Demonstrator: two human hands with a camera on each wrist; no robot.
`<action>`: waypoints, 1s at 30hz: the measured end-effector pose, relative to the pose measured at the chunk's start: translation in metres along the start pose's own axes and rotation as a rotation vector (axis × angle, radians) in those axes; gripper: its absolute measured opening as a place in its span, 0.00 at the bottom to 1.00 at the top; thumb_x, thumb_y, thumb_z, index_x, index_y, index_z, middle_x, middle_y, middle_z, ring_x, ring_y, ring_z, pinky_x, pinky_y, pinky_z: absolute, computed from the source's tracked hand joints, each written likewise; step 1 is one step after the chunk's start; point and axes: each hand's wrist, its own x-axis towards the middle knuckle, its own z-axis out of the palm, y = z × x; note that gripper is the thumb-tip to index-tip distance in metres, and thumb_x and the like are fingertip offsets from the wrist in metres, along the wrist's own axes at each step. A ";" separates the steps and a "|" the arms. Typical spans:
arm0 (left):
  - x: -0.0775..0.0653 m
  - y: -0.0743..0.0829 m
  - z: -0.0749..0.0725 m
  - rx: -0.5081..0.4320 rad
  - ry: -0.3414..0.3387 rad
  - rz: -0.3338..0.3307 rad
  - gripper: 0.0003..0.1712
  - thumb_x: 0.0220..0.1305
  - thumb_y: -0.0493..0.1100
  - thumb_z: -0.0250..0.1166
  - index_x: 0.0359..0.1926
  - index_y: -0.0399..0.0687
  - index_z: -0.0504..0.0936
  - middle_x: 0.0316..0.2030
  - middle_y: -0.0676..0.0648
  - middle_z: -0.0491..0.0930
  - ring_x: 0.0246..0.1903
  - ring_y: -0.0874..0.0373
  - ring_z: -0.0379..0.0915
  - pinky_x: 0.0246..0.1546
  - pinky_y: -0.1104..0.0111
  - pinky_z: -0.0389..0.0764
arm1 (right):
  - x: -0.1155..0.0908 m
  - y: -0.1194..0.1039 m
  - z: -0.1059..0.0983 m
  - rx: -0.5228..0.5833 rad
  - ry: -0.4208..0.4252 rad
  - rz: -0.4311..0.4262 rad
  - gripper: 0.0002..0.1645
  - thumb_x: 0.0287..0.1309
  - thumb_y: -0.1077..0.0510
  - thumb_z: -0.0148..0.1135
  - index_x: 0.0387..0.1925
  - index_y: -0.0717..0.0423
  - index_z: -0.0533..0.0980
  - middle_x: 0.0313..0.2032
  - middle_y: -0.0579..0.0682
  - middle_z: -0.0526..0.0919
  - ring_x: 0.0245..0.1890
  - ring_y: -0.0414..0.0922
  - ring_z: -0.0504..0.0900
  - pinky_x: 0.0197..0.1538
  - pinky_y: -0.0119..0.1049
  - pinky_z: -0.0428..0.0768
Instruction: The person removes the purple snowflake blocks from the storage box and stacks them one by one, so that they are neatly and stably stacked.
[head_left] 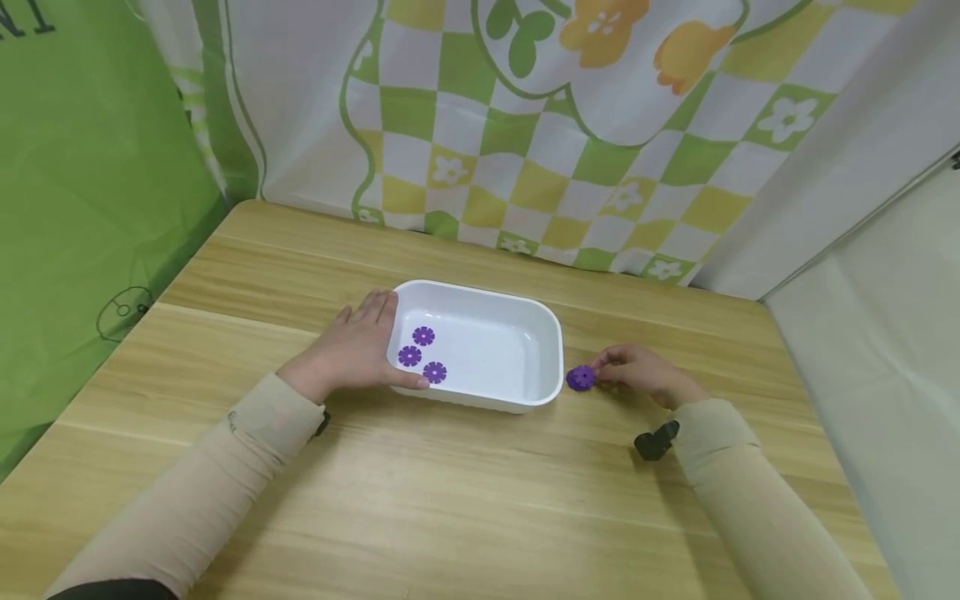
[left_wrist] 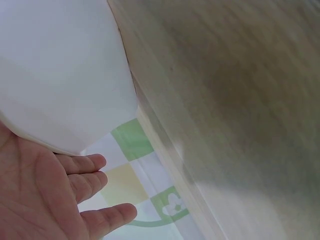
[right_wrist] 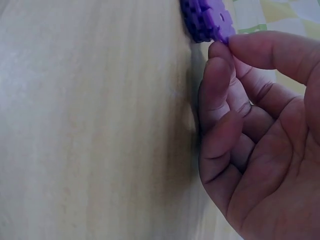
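A white plastic box stands on the table, with three purple notched discs lying flat in its left part. My left hand rests against the box's left end, thumb along the front rim and fingers at the back corner. From the left wrist view, the fingers extend loosely beside the box wall. Just right of the box, my right hand pinches a purple notched disc between thumb and index finger. More purple discs lie stacked against it in the right wrist view.
The wooden table reaches back to a checkered flowered curtain. Green cloth hangs on the left, and a pale wall stands on the right. A thin wire loop shows beyond the table's left edge.
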 end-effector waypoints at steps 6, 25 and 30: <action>0.000 0.001 0.000 0.000 -0.006 -0.001 0.88 0.44 0.87 0.65 0.79 0.28 0.34 0.80 0.29 0.35 0.79 0.37 0.28 0.76 0.40 0.39 | 0.000 0.001 0.001 0.009 -0.004 0.000 0.16 0.71 0.62 0.59 0.51 0.74 0.76 0.34 0.47 0.82 0.34 0.40 0.76 0.35 0.31 0.75; 0.000 0.002 -0.001 -0.006 -0.003 -0.001 0.88 0.43 0.86 0.66 0.80 0.28 0.35 0.80 0.29 0.36 0.79 0.37 0.29 0.76 0.40 0.40 | 0.001 -0.008 -0.005 -0.028 0.053 -0.045 0.16 0.73 0.60 0.58 0.51 0.71 0.75 0.43 0.52 0.83 0.41 0.43 0.78 0.44 0.36 0.79; -0.001 0.001 -0.001 -0.010 0.000 -0.004 0.88 0.43 0.86 0.66 0.80 0.28 0.35 0.80 0.30 0.36 0.79 0.37 0.29 0.76 0.40 0.39 | 0.005 -0.038 -0.004 -0.042 0.070 -0.083 0.18 0.75 0.57 0.57 0.53 0.70 0.74 0.46 0.57 0.82 0.45 0.48 0.77 0.46 0.39 0.76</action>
